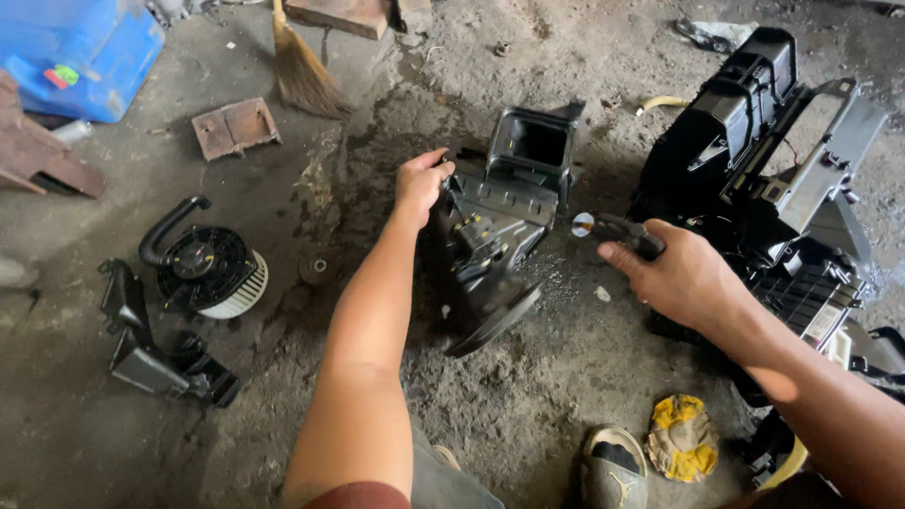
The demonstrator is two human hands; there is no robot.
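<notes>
Fingers of the left hand curl tight over the top edge of a black plastic housing standing on the dirty floor. Just right of them, the right hand wraps closed around a dark-handled tool, tip beside the housing. Beyond that hand sits 1 bigger black heater unit. Well left lies a round blower fan.

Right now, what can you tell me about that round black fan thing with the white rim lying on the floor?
The blower fan is a round drum, black in the middle with a ring of thin white-looking vanes round its edge. It looks like plastic. A curved black hose rises from its left side. It lies on the dirty concrete floor, left of the left hand; no hand touches it. A black plastic bracket lies just below it.
</notes>
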